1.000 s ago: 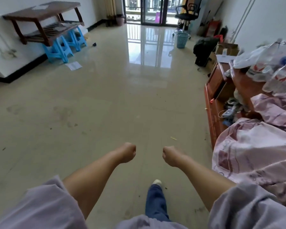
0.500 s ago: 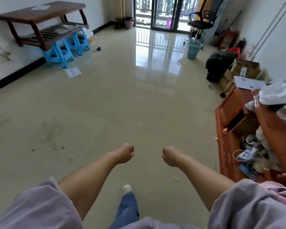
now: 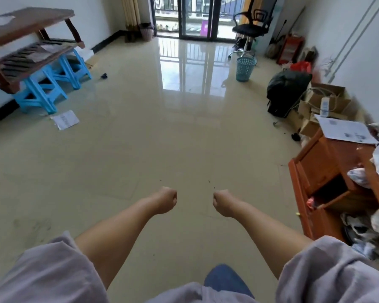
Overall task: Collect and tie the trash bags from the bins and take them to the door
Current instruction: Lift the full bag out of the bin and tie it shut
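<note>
My left hand [image 3: 165, 202] and my right hand [image 3: 223, 202] are held out low in front of me over the tiled floor, both curled into fists that hold nothing. Far ahead on the right a teal mesh bin [image 3: 245, 68] stands on the floor near an office chair. A second, brownish bin [image 3: 146, 33] stands at the back beside the curtain and the glass balcony door [image 3: 196, 17]. A full black bag [image 3: 287, 88] sits against the right wall. Both bins are well beyond my hands.
A wooden bench [image 3: 28, 44] rests on blue stools [image 3: 50, 84] at the left wall, with a paper sheet [image 3: 64, 119] on the floor nearby. An orange-brown cabinet [image 3: 328, 184] with an open drawer and clutter stands close on my right, cardboard boxes [image 3: 322, 108] behind it.
I have walked forward into the room: the bins, chair and bench loom larger, and the pink bedding on the right has dropped out of view. My fists keep the same pose.
</note>
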`<state>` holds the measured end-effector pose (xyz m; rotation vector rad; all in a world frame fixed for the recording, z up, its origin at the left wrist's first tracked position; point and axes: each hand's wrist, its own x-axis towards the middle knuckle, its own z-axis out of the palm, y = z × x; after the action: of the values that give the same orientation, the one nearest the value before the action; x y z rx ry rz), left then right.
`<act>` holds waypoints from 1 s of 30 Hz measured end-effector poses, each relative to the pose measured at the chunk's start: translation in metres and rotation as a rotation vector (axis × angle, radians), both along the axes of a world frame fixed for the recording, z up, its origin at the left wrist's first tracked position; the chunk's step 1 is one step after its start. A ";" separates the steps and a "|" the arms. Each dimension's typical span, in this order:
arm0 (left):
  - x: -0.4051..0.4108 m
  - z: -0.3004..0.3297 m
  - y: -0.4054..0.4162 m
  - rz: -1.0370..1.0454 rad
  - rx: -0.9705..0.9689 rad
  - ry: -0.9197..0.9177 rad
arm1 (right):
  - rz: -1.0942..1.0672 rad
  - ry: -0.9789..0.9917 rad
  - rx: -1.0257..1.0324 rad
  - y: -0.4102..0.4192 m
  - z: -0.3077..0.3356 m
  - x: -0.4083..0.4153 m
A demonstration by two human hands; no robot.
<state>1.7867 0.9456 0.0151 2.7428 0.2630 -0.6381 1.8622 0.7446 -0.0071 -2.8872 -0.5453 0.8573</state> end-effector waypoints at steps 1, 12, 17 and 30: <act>0.025 -0.002 0.005 -0.017 0.010 -0.007 | -0.004 0.004 -0.008 0.006 -0.002 0.023; 0.300 -0.027 0.092 0.128 -0.078 0.033 | 0.129 0.023 -0.087 0.093 -0.025 0.325; 0.397 -0.029 0.158 0.218 -0.077 0.042 | 0.323 0.065 -0.233 0.163 -0.015 0.440; 0.681 -0.017 0.425 0.267 -0.004 0.065 | 0.409 0.051 -0.204 0.419 -0.008 0.728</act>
<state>2.4679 1.3707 -0.0018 2.6207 0.6292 -0.6515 2.5903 1.1639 -0.0151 -2.9687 -1.1318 1.0894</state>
